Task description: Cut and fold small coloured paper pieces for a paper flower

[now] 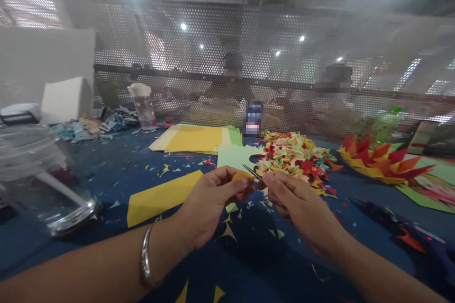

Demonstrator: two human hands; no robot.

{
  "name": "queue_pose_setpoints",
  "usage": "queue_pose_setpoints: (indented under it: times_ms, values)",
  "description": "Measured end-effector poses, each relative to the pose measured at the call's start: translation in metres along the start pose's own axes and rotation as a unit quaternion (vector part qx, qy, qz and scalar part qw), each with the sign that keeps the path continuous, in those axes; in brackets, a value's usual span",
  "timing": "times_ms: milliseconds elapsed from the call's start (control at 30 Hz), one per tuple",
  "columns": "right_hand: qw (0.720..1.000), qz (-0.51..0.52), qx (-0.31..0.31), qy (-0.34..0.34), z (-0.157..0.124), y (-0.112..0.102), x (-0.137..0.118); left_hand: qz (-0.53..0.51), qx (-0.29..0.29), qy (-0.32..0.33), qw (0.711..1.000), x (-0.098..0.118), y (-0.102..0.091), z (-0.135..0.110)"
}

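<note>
Left hand point(216, 194) pinching paper point(241, 176), right hand point(295, 196) angling tweezers point(255, 173) inward

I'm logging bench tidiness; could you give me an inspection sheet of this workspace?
Surface: blue table, strewn with paper scraps.
Job's things: yellow piece and pronged tool in hand; pale green sheet, yellow strip and heap of cut paper nearby.
Clutter: jar and cup at left; upright phone; bottle and dark tool with red light at right.
Grips: left hand pinches the yellow piece; right hand holds the pronged tool close to it, contact unclear.
Cables: nothing seen.
Surroundings: perforated screen behind the table; people beyond.
</note>
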State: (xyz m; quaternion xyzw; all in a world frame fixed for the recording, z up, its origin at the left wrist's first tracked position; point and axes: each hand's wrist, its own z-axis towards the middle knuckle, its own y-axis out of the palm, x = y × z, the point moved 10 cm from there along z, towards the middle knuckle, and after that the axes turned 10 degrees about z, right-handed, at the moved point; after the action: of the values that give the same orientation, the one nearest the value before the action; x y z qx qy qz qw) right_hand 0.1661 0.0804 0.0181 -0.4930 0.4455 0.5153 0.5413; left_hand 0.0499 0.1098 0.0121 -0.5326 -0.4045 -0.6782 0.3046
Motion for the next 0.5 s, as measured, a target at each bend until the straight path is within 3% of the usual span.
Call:
queue_pose_setpoints:
  times_ms: [500]
  values:
    - [0.995,-0.081,-0.023,-0.059,0.0006,0.0038,-0.0086,-0.035,0.017,-0.043,0.998,-0.0073,-0.0031,-0.0004]
